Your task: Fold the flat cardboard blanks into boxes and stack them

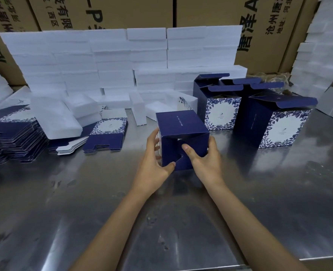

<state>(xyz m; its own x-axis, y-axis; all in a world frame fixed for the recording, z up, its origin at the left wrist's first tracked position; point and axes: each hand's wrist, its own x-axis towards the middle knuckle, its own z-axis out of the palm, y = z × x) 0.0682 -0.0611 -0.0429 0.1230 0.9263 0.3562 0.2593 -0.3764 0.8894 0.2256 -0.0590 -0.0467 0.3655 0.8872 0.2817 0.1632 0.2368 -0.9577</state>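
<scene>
The half-formed box (182, 139) is held at the centre of the table (181, 222), tipped on its side so that its bottom flaps face the person; this turn is judged to be made so the flaps can be tucked and locked while seen directly. The left hand (154, 163) is wrapped around the box's left wall, fingers curled along the patterned side and thumb pressed on the lower left flap, apparently to keep the tube square. The right hand (204, 159) clasps the right edge, its thumb pushed into the gap where the navy flaps meet, so that the last flap is driven in. A small opening is left at the flap junction, so the bottom is judged not yet locked.

At 2 o'clock from the box, the finished boxes (275, 122) stand upright with lids open, near one another, presumably kept there as the place for the next one. At 9 o'clock the flat blanks (13, 139) lie piled, with a smaller pile (107, 135) between them and the box, within reach of the left hand. Behind, at 12 o'clock, white foam blocks (112, 61) are stacked against brown shipping cartons (103, 12).
</scene>
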